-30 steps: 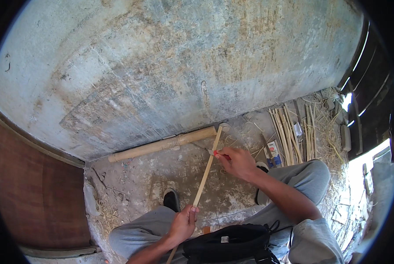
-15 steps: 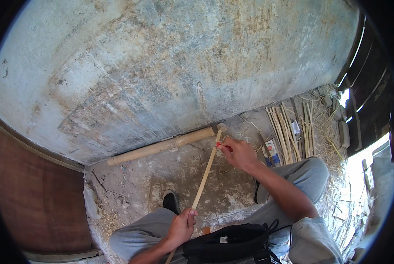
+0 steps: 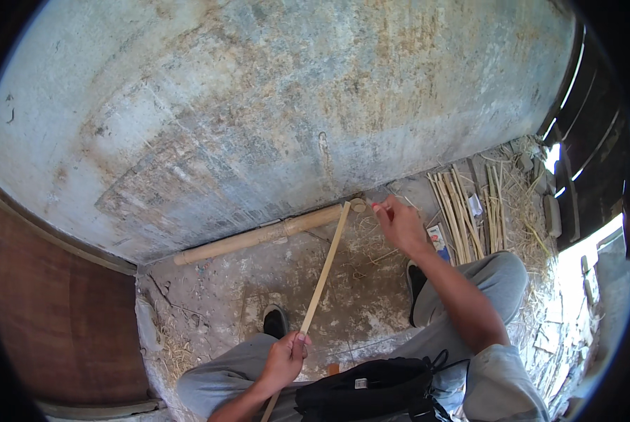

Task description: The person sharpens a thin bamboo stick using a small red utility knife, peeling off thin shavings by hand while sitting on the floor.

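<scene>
My left hand (image 3: 285,363) is closed around a long, pale, flat strip (image 3: 325,271) that looks like bamboo. The strip slants up and away from between my knees, and its far end stands free near the wall's foot. To the right of that end, my right hand (image 3: 401,226) is closed on a small red-handled tool (image 3: 376,207). Fingers hide most of the tool, so I cannot make out its kind. The tool is apart from the strip. Just left of it shows a round, pale, cut end of wood or bamboo (image 3: 358,205).
A thick bamboo pole (image 3: 248,241) lies along the stained wall (image 3: 315,105). At the right are several thin bamboo sticks (image 3: 457,214), a printed packet (image 3: 438,239) and straw (image 3: 529,211). A brown wooden panel (image 3: 62,302) stands left. A black bag (image 3: 364,390) lies across my lap.
My right hand has moved right and slightly away, taking the red-handled tool off the strip. The left hand still grips the strip, almost unmoved; the strip's far end has shifted a little left.
</scene>
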